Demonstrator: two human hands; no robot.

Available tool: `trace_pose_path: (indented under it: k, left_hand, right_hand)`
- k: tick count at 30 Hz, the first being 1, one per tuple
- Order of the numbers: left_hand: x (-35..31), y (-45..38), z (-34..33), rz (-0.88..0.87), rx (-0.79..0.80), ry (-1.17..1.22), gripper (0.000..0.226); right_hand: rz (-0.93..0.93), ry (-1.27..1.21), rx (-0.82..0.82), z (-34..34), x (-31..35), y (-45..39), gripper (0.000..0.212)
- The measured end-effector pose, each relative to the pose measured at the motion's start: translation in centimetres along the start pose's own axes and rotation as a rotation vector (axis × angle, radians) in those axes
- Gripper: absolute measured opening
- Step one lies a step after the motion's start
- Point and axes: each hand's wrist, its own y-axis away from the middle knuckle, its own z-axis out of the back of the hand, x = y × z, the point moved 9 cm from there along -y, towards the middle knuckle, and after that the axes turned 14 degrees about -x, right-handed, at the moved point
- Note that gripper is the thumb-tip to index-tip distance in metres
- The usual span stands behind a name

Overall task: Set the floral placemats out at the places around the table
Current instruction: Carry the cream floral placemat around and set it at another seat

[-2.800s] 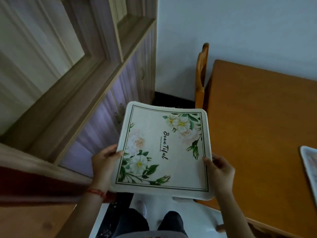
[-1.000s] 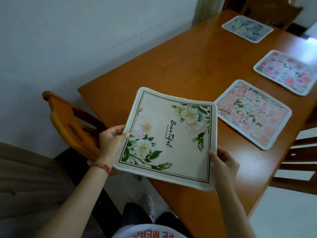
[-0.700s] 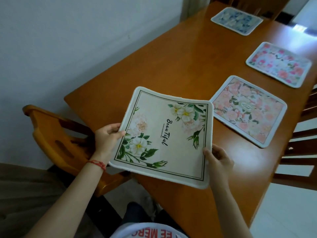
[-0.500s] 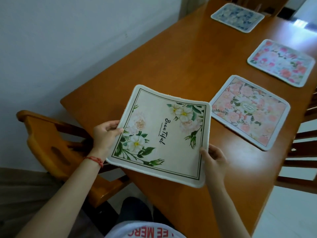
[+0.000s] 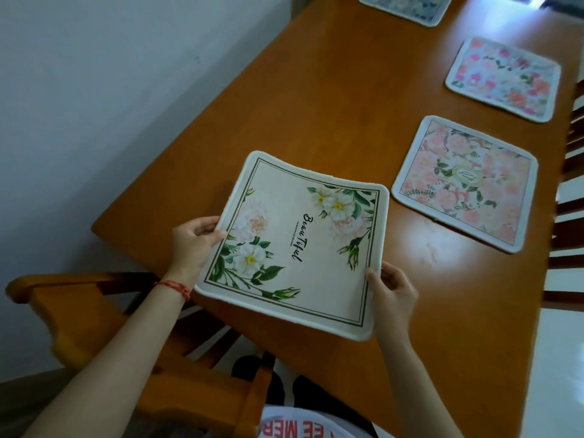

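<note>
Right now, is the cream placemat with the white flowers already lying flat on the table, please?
No, the left hand and right hand each grip an edge of the cream placemat, which bows above the table.

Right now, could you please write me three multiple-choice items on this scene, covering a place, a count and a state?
1. Where is the cream placemat with white flowers?
A. held over the near end of the orange wooden table
B. on the chair
C. on the floor

2. How many placemats lie flat on the table?
A. one
B. three
C. five

3. How is the cream placemat held?
A. left hand only
B. right hand only
C. both hands pinching opposite edges

Answers: 1 A, it hangs over the table's end; 2 B, pink, pink-and-blue and blue mats lie there; 3 C, a thumb shows on each side.
</note>
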Motion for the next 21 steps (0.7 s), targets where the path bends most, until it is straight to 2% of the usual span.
trace_pose_path:
  k: [7,21]
  left_hand:
    - [-0.3,-4.8,-0.8,-0.051,0.097,-0.064,0.028]
    - [1.4,-9.6,-3.5,-0.068,0.167,-0.164,0.030]
  right_hand:
    - [-0.017,-0.012,-0.061,-2.9,-0.5,2.0,0.015]
    - [-0.098,0.073,-0.156,-5.9,-4.0,2.1,0.015]
